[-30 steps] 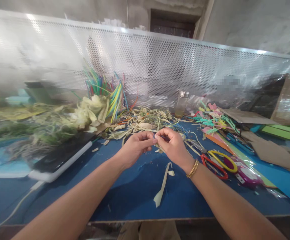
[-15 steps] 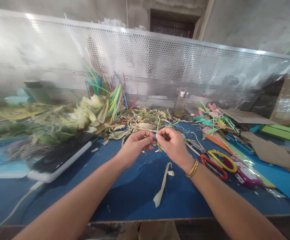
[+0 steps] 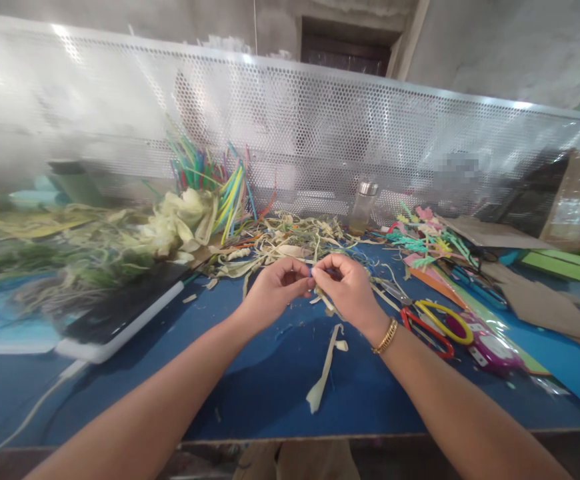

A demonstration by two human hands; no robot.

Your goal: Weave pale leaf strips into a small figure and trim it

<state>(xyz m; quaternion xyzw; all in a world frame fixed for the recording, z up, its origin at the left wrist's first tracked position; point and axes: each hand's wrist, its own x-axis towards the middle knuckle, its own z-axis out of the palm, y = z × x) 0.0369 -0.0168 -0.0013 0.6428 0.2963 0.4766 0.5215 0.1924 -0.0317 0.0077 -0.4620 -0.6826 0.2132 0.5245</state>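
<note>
My left hand (image 3: 274, 293) and my right hand (image 3: 349, 289) meet fingertip to fingertip above the blue table (image 3: 270, 380). Both are closed in a pinch on a small blue piece (image 3: 314, 273) that barely shows between the fingers. A pale strip (image 3: 328, 303) hangs below my right hand's fingers. Another pale cream strip (image 3: 324, 370) lies on the table just in front of my hands.
A heap of pale strips and shavings (image 3: 280, 248) lies behind the hands, with coloured straws (image 3: 220, 180) and a small jar (image 3: 363, 208). Red and yellow scissors (image 3: 435, 323) lie right, by coloured paper cut-outs (image 3: 425, 237) and cardboard (image 3: 545, 300). A tablet (image 3: 120, 313) lies left. A perforated metal screen (image 3: 320, 127) backs the table.
My hands have stayed together in the same spot, with small shifts of the fingers. The pale strip now shows hanging below my right hand.
</note>
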